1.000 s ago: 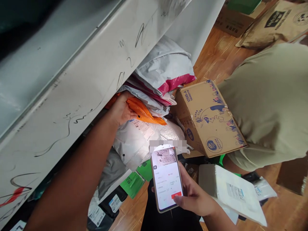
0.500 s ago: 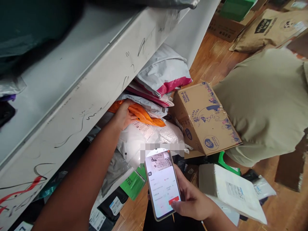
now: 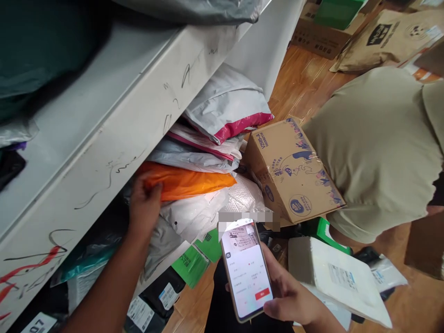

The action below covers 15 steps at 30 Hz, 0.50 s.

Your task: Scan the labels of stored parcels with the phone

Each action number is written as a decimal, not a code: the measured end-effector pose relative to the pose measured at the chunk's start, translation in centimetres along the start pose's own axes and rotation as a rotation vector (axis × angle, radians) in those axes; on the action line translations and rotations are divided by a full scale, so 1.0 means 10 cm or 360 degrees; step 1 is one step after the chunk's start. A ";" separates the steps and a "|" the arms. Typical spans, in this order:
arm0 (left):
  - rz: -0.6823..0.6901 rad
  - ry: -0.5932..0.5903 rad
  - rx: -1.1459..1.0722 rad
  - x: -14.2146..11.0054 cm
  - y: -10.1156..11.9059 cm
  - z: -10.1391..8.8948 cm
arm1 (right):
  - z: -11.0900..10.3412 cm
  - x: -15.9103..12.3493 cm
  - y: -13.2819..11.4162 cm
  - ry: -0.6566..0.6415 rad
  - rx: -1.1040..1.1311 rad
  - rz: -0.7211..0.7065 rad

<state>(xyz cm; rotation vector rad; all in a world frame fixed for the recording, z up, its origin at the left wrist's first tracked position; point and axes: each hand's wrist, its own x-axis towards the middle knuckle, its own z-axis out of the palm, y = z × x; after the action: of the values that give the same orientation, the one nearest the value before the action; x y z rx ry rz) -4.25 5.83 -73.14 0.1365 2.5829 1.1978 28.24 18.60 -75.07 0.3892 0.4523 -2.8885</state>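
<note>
Your left hand (image 3: 144, 208) fingers pinch the orange parcel (image 3: 183, 181), low in the stack under the shelf (image 3: 114, 138). Pulling it could make the upper bags (image 3: 225, 104) slide down. Your right hand (image 3: 291, 300) fingers grip the phone (image 3: 247, 268) loosely; it may slip.

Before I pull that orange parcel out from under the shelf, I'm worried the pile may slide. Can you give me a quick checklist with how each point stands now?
1. Left hand on the orange parcel: ok, fingers at its near end.
2. Nothing stacked on it: not ok, grey and white bags lie on top.
3. Firm base under it: cannot tell, a soft white bag lies below.
4. Right hand free to steady the pile: not ok, it holds the phone.
5. Side room: not ok, the cardboard box sits close to the pile.
</note>
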 end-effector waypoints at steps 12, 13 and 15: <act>0.0688 -0.0431 0.2008 -0.01 0.50 0.22 | -0.18 -0.02 -0.05 0.0164 -0.0038 -0.0071; 0.0641 -0.0472 0.1841 0.12 0.51 0.32 | -0.19 -0.01 -0.05 0.0181 -0.0045 -0.0075; 0.0379 -0.0479 0.1349 0.31 0.49 0.51 | -0.19 -0.01 -0.06 0.0218 -0.0057 -0.0072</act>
<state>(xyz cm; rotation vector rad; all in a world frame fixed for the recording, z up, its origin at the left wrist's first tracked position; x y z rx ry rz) -5.85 13.44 -73.22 0.7431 2.6512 0.0422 28.61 19.78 -76.63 0.5805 0.5405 -2.9038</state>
